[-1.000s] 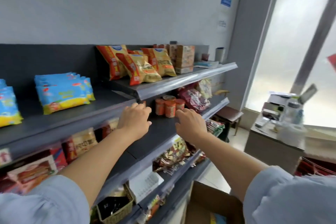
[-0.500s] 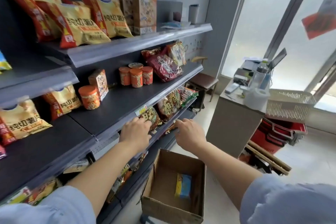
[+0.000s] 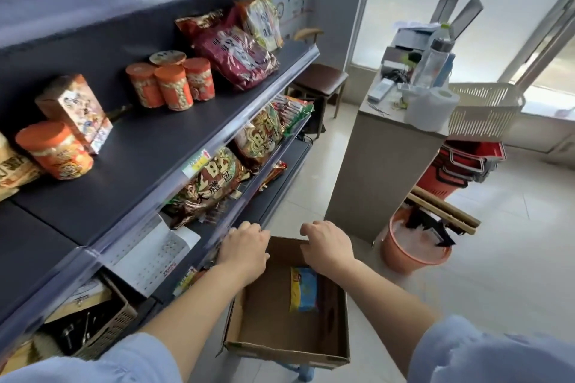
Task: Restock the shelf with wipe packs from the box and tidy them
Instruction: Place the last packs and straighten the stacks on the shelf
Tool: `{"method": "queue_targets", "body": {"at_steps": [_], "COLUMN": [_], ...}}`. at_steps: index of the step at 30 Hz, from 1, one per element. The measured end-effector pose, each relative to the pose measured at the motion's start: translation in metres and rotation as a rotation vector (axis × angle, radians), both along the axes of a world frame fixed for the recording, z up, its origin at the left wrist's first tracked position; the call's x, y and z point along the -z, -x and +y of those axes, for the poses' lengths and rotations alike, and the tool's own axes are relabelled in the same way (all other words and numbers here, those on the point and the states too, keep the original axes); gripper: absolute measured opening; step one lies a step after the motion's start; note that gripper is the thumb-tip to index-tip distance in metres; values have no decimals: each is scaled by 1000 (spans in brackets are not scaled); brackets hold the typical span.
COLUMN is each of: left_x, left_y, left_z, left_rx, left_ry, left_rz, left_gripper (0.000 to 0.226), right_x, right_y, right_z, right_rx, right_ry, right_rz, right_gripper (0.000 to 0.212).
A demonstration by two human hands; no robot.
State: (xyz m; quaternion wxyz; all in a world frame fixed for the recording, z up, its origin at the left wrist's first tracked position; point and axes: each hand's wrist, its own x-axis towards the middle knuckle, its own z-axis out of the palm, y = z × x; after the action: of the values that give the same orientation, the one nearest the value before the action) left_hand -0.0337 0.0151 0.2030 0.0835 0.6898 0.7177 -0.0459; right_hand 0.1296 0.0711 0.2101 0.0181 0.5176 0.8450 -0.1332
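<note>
1 wipe pack (image 3: 304, 289), blue/yellow, text unreadable | in box (image 3: 281, 348) | hands empty

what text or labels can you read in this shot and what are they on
"旺" and "大礼包", in large gold characters: on the gold snack bags on the lower shelf.
Dark red bag: has print, too blurred to read.
Orange-lidded jars, patterned carton, shelf price tag: print too small to read.
Wipe pack in the cardboard box: no legible text.
</note>
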Motion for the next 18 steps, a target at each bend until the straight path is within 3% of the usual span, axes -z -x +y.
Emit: {"method": "queue_targets", "body": {"at_steps": [12, 18], "left_x": [151, 221], "left_y": [-12, -9], "left_z": [30, 35], "left_rx": [-5, -46], "left_ry": [201, 229], "left_rz": [-56, -89], "left_gripper": [35, 39], "right_x": [174, 273], "right_y": [-12, -4], "right_z": [20, 18], "right_rx": [192, 467], "right_ry": [307, 544], "right_rz": [-93, -55], "right_gripper": [24, 55]}}
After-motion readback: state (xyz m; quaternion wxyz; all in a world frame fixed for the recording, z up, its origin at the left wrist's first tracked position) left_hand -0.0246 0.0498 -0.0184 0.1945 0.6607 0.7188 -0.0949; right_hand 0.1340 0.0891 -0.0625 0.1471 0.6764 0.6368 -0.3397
